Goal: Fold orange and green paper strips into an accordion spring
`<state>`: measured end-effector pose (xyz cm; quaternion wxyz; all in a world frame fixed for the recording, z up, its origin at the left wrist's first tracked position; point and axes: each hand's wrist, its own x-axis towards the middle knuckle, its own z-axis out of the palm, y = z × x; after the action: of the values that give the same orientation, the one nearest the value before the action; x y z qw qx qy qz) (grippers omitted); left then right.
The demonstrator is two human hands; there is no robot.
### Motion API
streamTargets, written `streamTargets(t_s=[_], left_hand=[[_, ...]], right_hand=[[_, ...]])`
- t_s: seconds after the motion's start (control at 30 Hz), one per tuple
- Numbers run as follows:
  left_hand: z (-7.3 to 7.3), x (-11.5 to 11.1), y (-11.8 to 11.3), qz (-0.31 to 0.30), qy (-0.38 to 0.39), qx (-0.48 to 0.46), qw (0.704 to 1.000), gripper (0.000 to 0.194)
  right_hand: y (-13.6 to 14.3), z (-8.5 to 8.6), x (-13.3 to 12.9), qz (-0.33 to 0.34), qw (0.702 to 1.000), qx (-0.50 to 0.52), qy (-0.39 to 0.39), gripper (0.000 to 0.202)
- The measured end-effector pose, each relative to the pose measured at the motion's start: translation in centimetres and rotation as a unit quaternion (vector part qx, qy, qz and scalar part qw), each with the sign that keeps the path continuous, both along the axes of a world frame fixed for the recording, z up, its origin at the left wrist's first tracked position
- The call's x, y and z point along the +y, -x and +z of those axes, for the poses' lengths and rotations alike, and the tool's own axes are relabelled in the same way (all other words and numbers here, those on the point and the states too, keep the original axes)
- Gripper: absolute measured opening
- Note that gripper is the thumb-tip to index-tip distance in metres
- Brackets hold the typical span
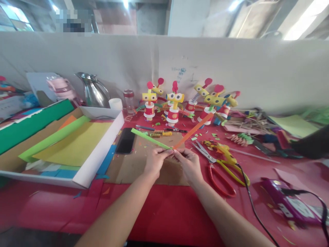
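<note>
Above a brown cardboard sheet, both hands meet in front of me. My left hand pinches a light green paper strip, which slants up to the left. An orange paper strip runs up to the right from the fingers of my right hand, also closed in a pinch. At the fingertips the two strips come together in a V; how they overlap there is partly hidden. Several folded paper springs lie on the cardboard just behind the hands.
Paper-cup figures stand at the back. On the left, a white box holds coloured paper, near a black phone. Scissors, a yellow glue gun with its cord, and a purple device lie to the right.
</note>
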<state>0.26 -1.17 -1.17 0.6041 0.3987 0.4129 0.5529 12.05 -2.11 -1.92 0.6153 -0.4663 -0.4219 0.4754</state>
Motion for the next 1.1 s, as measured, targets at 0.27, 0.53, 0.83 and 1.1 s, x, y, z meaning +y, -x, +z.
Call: streamTargets(t_s=[0.27, 0.53, 0.83, 1.1], left_hand=[[0.3, 1.1, 1.0, 0.026, 0.066, -0.063, 0.995, 0.024], [0.9, 1.1, 1.0, 0.003, 0.107, -0.098, 0.989, 0.017], [0.7, 0.7, 1.0, -0.059, 0.046, 0.011, 0.997, 0.023], [0.5, 0.9, 0.8, 0.000, 0.086, -0.038, 0.996, 0.024]], right_hand=[[-0.2, -0.1, 0.3, 0.029, 1.000, -0.003, -0.002, 0.026], [-0.1, 0.5, 0.0, 0.079, 0.996, 0.011, -0.027, 0.027], [-0.4, -0.3, 0.1, 0.103, 0.993, -0.024, -0.056, 0.029], [-0.2, 0.1, 0.3, 0.073, 0.995, -0.047, -0.043, 0.023]])
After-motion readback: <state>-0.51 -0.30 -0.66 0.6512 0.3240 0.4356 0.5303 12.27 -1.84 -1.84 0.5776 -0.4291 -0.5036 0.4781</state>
